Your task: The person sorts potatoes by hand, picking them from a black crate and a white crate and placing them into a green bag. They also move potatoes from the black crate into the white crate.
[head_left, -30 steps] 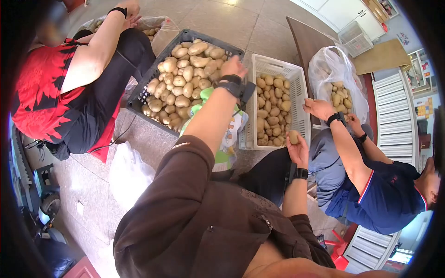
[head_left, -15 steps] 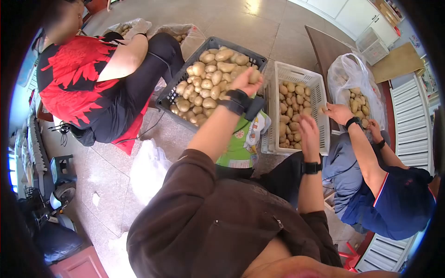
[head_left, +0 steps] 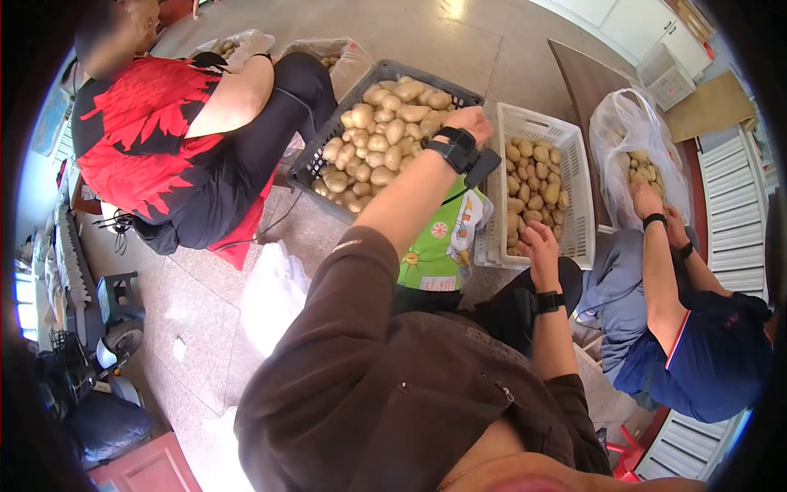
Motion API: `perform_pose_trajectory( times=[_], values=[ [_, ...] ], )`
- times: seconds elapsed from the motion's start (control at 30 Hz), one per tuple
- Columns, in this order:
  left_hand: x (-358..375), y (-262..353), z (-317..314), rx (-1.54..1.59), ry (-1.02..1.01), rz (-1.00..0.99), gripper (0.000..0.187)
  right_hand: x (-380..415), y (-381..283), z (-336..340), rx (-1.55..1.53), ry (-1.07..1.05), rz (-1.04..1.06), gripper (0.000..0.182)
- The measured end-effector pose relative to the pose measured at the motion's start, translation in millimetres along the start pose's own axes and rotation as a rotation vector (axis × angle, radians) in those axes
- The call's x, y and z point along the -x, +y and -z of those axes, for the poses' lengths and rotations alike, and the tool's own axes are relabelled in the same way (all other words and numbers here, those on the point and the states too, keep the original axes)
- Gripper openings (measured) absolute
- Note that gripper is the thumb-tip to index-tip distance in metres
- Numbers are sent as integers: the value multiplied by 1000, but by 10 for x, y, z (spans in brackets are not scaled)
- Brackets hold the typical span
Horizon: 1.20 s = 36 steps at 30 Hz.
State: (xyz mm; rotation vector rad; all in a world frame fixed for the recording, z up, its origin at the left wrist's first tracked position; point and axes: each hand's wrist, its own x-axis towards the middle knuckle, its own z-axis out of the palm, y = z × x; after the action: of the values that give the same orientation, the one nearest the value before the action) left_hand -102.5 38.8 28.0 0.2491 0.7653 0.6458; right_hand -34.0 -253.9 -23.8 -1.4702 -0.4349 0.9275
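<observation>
Handling potatoes point(head_left: 540, 153) by white crate point(head_left: 537, 120) | left hand point(head_left: 470, 123): left of it, grip I can't tell | right hand point(head_left: 540, 250): at its near end, fingers parted | best: lower gently

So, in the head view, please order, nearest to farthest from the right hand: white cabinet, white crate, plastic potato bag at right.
1. White crate, beside the right hand.
2. Plastic potato bag, right of the crate.
3. White cabinet, upper right.

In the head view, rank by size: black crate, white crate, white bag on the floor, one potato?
1. Black crate, white crate: too alike to rank.
2. White bag
3. Potato
</observation>
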Motion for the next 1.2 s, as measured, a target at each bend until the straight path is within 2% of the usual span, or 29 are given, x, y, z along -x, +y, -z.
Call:
perform_pose_trajectory(
  times=[0.1, 0.2, 0.23, 0.27, 0.3, 0.33, 0.4, 0.6, 0.73, 0.83, 0.93, 0.97, 1.1, 1.2],
  values=[
    [-136, -302, 52, -208, -80, -11, 18, -47, 98, 1, 13, 26, -15, 31],
    [-360, -367, 297, -906, -138, 16, 14, -152, 182, 110, 9, 62, -44, 30],
    [-822, -476, 430, -696, -205, 105, 13, -211, 210, 177, 28, 88, -56, 30],
    [-523, -474, 305, -318, -299, -6, 6, -265, 241, 245, 49, 121, -75, 29],
    [-412, -420, 263, -466, -321, -82, 5, -298, 248, 283, -2, 161, -97, 33],
    [-437, -408, 267, -383, -327, -2, 3, -352, 254, 313, -53, 193, -107, 36],
    [-169, -429, 69, -252, -86, 64, 7, -510, 299, 402, -65, 247, -174, 34],
    [-74, -486, -14, -284, -122, 86, 9, -868, 301, 573, -178, 282, -235, 39],
    [-118, -547, -23, -282, -55, 104, 14, -1161, 261, 774, -58, 321, -321, 33],
    [-129, -549, 8, -285, -130, 159, 10, -1420, 325, 949, 19, 364, -300, 35],
    [-124, -543, -12, -287, -137, 175, 12, -1716, 390, 1204, 163, 315, -355, 34],
    [-115, -543, -28, -296, -136, 182, 12, -1785, 422, 1191, 129, 433, -310, 35],
    [-84, -545, -60, -288, -104, 207, 13, -2048, 502, 1373, 370, 486, -260, 52],
    [-55, -548, -68, -283, -87, 220, 16, -2244, 526, 1419, 894, 498, -167, 56]
  ],
)
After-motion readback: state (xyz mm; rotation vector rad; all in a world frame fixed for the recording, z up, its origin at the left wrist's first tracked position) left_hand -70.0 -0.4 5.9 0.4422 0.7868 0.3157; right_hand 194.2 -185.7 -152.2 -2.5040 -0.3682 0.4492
